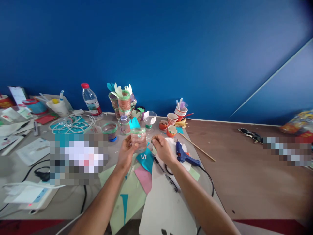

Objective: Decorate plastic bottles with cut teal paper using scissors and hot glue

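Observation:
My left hand (126, 152) is closed around a cut section of clear plastic bottle (139, 140), wrapped in pinkish bands with a green rim. Blue paper petals (134, 123) stand up at its top edge. Just right of it, my right hand (161, 147) has its thumb and fingers pinched together; whatever they hold is too small to make out. Beneath both hands lie blue paper (146, 160), pink paper (144, 179) and pale green paper (117, 195). A black pen (168, 178) and a blue hot glue gun (184, 155) rest by my right forearm.
Decorated bottle pieces with paper petals (124, 101) stand against the blue wall, beside a red-capped water bottle (91, 101). Paper cups (172, 118) are behind my right hand. A wooden stick (199, 147) crosses the table's right edge. Coiled white cable (73, 124) lies left.

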